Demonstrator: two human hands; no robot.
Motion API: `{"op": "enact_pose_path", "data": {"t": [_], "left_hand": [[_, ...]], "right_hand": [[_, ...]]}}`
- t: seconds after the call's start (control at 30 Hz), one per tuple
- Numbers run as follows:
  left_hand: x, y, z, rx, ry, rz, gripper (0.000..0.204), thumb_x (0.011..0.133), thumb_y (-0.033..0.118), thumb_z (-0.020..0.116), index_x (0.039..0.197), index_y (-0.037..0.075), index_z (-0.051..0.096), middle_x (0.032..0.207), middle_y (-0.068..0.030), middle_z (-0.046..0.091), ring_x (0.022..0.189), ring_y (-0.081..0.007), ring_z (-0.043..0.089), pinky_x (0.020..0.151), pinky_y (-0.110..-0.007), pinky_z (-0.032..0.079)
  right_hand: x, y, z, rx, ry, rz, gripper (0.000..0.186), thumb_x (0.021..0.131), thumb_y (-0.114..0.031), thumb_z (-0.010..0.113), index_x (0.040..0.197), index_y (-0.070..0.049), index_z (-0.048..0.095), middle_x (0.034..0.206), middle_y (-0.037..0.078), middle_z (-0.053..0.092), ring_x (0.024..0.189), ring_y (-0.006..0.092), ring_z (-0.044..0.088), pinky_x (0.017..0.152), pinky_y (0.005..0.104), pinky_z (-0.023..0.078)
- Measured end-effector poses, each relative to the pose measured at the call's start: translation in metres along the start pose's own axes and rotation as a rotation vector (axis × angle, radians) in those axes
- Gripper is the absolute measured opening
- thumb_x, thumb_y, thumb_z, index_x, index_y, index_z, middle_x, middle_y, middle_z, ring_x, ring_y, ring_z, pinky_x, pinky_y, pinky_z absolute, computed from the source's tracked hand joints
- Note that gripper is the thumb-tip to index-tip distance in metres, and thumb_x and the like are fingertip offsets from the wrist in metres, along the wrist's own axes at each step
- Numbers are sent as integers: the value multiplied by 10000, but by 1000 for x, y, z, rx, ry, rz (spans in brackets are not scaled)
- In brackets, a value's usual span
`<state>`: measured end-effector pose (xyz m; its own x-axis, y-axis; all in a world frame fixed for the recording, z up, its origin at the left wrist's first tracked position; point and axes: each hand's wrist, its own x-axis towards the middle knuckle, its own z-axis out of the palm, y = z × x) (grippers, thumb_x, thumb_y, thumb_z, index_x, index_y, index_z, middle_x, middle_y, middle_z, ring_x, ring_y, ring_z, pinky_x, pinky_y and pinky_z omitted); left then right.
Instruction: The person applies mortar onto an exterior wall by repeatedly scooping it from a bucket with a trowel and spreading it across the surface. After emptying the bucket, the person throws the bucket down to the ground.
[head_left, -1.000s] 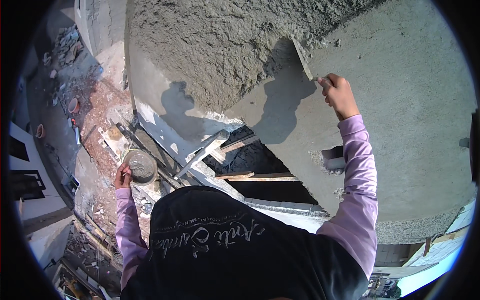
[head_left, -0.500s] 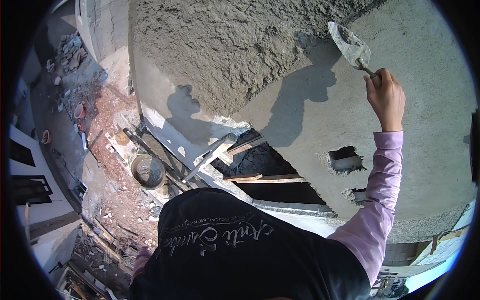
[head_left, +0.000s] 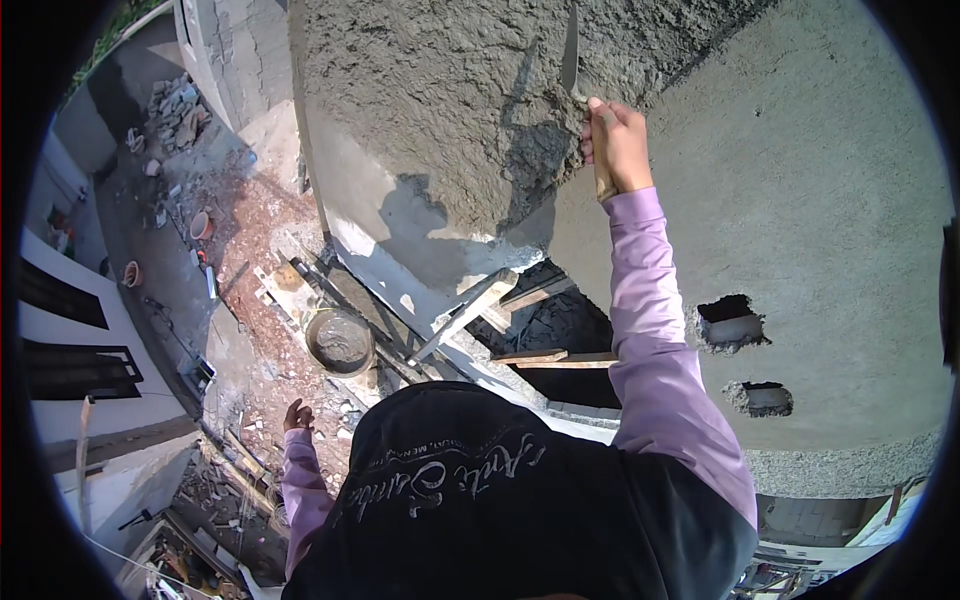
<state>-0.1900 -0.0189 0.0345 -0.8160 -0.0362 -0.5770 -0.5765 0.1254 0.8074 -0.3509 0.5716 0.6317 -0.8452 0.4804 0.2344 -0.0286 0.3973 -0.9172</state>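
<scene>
My right hand point(head_left: 622, 148) is closed round the wooden handle of a trowel point(head_left: 571, 58). Its blade points up and shows nearly edge-on, over the rough wet mortar point(head_left: 430, 85) on the wall. Whether the blade touches the mortar I cannot tell. Smoother grey plaster point(head_left: 820, 200) borders the rough patch on the right and below. At the lower left, my left hand point(head_left: 297, 416) hangs out from my side, fingers loosely apart and holding nothing.
A round bucket of mortar point(head_left: 340, 343) stands below left beside wooden planks point(head_left: 465, 315). Under the plaster is a dark opening point(head_left: 560, 385) crossed by boards. Two broken holes point(head_left: 732, 325) pierce the wall at right. Rubble point(head_left: 180, 115) and small tubs point(head_left: 201, 226) lie farther left.
My right hand has swung left with the trowel, from smooth plaster to the rough mortar, and the blade has turned edge-on. My left hand has come into view. The view has shifted slightly.
</scene>
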Motion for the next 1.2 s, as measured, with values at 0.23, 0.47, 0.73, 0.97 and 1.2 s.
{"op": "enact_pose_path", "data": {"t": [0.23,0.47,0.73,0.97,1.2], "left_hand": [[-104,-86,-41,207,255,-453,424,854,188,708,1241,79,573,1000,-85,649,762,-187,632,578,-357,523],[-80,-85,-53,282,157,-493,423,847,143,712,1244,94,575,992,-88,656,727,-191,629,529,-356,504],[73,24,5,-3,19,-97,507,887,242,644,1364,194,481,1117,-62,629,835,-217,638,560,-375,494],[60,-14,17,196,2,-190,508,867,180,694,1339,205,507,1112,-119,659,777,-286,668,566,-477,538],[-31,-43,6,273,51,-482,469,752,107,780,1185,82,601,887,-174,684,618,-260,637,514,-407,528]], "right_hand": [[-113,61,-59,-837,33,-93,225,862,-174,607,953,32,604,808,225,618,674,424,590,642,436,488],[-104,186,-26,-973,19,10,292,791,-161,659,990,45,605,1044,291,592,902,481,615,797,517,501],[-84,121,-63,-905,90,-135,284,799,-183,678,930,64,629,980,275,614,909,451,613,786,482,490],[-60,15,-94,-651,163,54,267,804,-189,689,894,58,644,896,237,637,753,398,631,677,444,487],[-67,-39,-77,-1257,315,-552,250,768,-193,734,812,32,635,752,194,640,677,398,616,603,434,484]]}}
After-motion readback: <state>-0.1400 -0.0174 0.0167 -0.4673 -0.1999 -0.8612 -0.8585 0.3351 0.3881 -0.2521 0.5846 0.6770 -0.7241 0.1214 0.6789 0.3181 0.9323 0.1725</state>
